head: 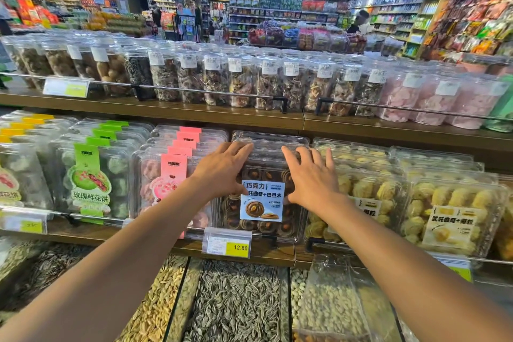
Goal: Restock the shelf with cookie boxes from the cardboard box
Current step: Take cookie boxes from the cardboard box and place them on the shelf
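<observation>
A clear plastic box of chocolate cookies (pixel 262 216) with a blue-and-white label stands tilted at the front of a row on the middle shelf (pixel 249 251). My left hand (pixel 222 172) lies flat on its upper left part, fingers spread over the top edge. My right hand (pixel 311 175) presses on its upper right part, fingers apart. Neither hand is closed around the box. More clear boxes (pixel 270 139) stand behind it. The cardboard box is out of view.
Pink-labelled boxes (pixel 172 175) stand to the left and yellow cookie boxes (pixel 449 219) to the right. Jars (pixel 216 78) fill the upper shelf. Bins of seeds and nuts (pixel 236 302) lie below. A price tag (pixel 227 241) hangs on the rail.
</observation>
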Demonstrator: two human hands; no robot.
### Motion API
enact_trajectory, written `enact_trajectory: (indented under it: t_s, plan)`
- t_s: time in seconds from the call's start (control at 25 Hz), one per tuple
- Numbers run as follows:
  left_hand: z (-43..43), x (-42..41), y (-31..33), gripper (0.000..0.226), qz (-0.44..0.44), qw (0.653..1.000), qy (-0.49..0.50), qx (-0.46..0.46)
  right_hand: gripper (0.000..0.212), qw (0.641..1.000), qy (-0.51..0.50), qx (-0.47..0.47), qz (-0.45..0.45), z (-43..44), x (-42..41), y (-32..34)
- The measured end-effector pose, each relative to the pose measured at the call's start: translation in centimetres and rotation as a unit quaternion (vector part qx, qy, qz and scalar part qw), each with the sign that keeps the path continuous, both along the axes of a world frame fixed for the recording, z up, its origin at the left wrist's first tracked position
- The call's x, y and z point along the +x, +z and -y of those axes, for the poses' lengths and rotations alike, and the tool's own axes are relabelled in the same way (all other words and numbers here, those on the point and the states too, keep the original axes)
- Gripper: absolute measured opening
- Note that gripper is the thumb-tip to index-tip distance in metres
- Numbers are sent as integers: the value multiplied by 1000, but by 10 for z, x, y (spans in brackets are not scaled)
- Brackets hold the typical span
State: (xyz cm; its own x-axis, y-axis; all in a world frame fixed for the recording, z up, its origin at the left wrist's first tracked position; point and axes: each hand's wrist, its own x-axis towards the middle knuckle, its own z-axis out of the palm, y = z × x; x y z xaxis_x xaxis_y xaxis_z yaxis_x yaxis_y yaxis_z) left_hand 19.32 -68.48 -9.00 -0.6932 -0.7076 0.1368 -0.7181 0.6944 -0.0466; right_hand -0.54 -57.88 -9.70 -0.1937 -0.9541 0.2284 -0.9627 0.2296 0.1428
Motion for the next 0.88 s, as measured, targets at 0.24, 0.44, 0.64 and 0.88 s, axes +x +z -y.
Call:
enact_trajectory:
  t_s: [0.24, 0.44, 0.64, 0.88]
  plan:
    - [1, 6, -10, 139, 48, 993, -2, -111, 145, 999, 8, -2, -40, -8, 0, -7]
    - [-3, 10, -29, 150, 64, 986, 21, -154, 148, 998, -1, 4, -70, -8, -1, -15]
    - [-8, 3, -26, 146, 60, 987, 45, -144, 148, 998, 0, -11, -54, -6, 2, -15]
    - [-42, 26, -47, 81, -47, 976, -83, -196, 91, 988, 108, -106, 11, -48, 20, -35]
